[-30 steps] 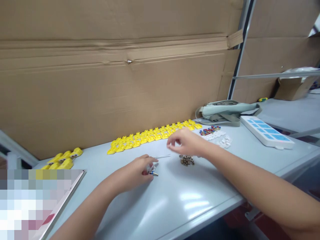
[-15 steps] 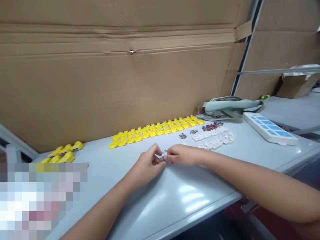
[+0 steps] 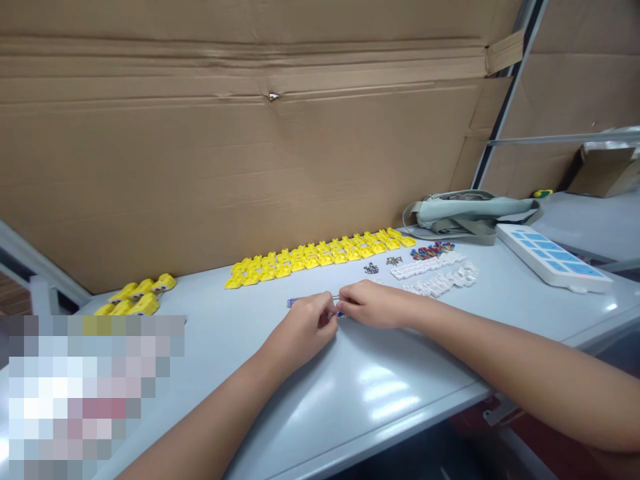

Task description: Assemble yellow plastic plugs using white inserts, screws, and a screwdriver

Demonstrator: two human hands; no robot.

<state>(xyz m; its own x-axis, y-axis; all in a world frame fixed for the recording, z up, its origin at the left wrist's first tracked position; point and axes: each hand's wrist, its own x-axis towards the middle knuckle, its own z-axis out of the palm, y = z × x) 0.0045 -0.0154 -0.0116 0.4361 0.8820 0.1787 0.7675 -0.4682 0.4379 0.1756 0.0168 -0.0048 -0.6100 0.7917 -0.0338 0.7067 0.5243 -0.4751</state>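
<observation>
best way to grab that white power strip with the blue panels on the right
Grip the white power strip across its narrow width near the middle, coming down from above. It lies flat on the table, long and slim, with both long edges clear of other things.

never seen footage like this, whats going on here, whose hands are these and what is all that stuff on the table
This is filmed by a camera worn on a person's head, looking down at their own bare hands; no machine is involved. The left hand and right hand meet fingertip to fingertip over a grey table, pinching a small part too tiny to make out, beside a thin screwdriver. Behind them lie a long row of yellow plastic pieces, more yellow ones on the left, white plastic pieces, small dark screws and little red and blue parts. Farther right are a grey-green bag and a white power strip. Cardboard forms the backdrop.
</observation>
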